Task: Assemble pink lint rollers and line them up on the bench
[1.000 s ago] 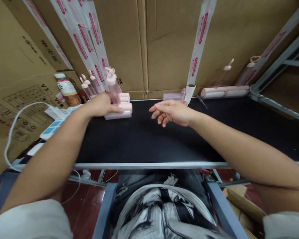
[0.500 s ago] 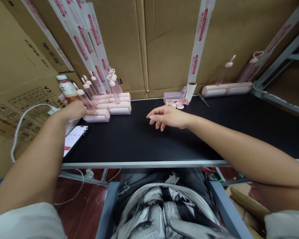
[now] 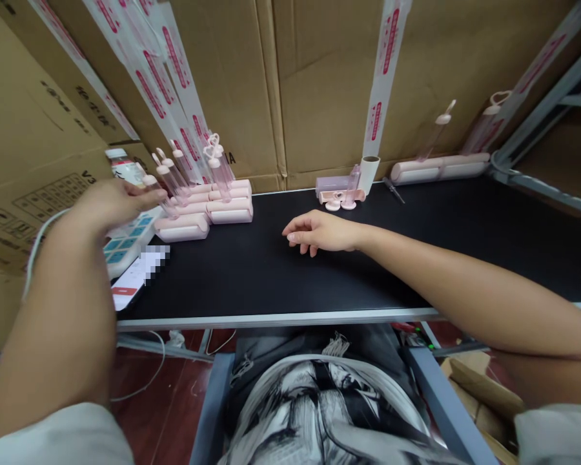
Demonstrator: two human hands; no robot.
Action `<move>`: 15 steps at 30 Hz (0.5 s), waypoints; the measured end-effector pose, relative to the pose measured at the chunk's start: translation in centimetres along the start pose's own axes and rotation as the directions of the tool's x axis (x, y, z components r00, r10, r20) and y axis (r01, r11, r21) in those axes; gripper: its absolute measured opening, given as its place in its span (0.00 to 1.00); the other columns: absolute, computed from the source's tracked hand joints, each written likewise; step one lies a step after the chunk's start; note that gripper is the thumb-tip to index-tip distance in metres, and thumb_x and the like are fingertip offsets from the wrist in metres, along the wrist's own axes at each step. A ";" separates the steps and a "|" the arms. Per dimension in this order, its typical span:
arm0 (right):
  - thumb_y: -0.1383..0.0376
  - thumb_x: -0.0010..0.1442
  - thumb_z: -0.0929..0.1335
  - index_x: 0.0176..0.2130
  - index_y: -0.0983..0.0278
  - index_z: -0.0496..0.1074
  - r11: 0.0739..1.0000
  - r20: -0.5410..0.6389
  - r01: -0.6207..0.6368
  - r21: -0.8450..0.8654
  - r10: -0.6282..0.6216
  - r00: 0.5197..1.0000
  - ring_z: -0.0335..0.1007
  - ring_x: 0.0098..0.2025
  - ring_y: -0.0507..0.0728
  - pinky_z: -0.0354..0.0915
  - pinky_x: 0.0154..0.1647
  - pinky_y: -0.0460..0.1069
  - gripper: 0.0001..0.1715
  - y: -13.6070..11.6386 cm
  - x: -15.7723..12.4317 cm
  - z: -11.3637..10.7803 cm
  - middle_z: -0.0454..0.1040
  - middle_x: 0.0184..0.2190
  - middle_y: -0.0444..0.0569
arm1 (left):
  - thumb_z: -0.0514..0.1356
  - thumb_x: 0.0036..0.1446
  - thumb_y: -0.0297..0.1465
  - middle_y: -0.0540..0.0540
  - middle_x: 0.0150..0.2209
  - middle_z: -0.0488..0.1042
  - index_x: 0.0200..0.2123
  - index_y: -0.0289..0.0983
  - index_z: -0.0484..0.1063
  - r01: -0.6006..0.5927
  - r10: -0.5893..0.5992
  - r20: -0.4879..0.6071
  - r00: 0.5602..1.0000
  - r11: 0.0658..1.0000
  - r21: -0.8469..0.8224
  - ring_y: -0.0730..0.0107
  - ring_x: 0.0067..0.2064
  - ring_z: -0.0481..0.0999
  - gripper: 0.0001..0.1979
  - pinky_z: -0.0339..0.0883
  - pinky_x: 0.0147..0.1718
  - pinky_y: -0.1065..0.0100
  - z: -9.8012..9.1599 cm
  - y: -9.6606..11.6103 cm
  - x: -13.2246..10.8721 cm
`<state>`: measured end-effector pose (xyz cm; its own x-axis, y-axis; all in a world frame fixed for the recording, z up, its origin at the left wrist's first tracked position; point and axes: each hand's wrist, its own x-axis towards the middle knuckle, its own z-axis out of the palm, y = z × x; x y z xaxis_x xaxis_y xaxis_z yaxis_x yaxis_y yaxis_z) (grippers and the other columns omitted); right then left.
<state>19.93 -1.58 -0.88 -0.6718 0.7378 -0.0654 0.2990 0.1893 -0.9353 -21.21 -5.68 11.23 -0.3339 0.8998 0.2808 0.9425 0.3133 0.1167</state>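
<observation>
Cardboard cartons (image 3: 319, 84) wall off everything beyond both hands. The black tabletop (image 3: 392, 258) lies bare between the right hand (image 3: 322, 231) and the metal front edge (image 3: 281, 318), and stays open far out to that hand's right. The right hand rests palm down, fingers loosely curled, empty. The left hand (image 3: 109, 203), blurred, is spread flat with nothing in it. Its fingertips are just beside a tube (image 3: 168, 194) standing on the nearest pink stand (image 3: 181, 227); whether they touch it I cannot tell. A power strip (image 3: 123, 247) lies below that hand. The carton to its left reads "V3"; the red print on the tape strips (image 3: 385, 77) is illegible.
</observation>
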 end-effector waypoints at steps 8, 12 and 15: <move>0.67 0.69 0.74 0.48 0.66 0.81 0.997 0.014 0.041 -0.072 -0.040 0.999 0.78 0.30 0.50 0.71 0.22 0.41 0.08 0.8 0.6 0.3 0.83 0.39 0.49 | 0.53 0.69 0.36 0.29 0.55 0.82 0.53 0.32 0.82 -0.570 0.578 -0.117 0.808 0.816 0.097 0.41 0.59 0.80 0.22 0.71 0.60 0.46 6.0 14.6 -6.4; 0.68 0.69 0.73 0.47 0.67 0.81 0.994 0.012 0.041 -0.096 -0.040 0.999 0.77 0.30 0.50 0.70 0.22 0.41 0.08 0.9 0.7 0.4 0.83 0.38 0.48 | 0.50 0.67 0.26 0.22 0.62 0.77 0.62 0.22 0.77 -0.701 0.718 0.012 0.696 0.675 0.232 0.36 0.69 0.71 0.27 0.60 0.69 0.39 12.6 19.8 -3.8; 0.69 0.69 0.72 0.48 0.67 0.81 0.994 0.006 0.030 -0.100 -0.030 1.000 0.76 0.30 0.49 0.70 0.22 0.40 0.08 0.6 0.6 0.5 0.83 0.38 0.48 | 0.46 0.69 0.24 0.20 0.72 0.69 0.70 0.20 0.71 -0.572 0.582 0.050 0.812 0.777 0.262 0.35 0.78 0.60 0.32 0.41 0.76 0.34 14.9 21.9 -0.8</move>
<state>19.36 -1.31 -1.67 -0.6843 0.7282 -0.0396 0.3451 0.2755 -0.8972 -0.01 5.02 -0.67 0.2778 0.9279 0.2485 0.9278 -0.1922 -0.3197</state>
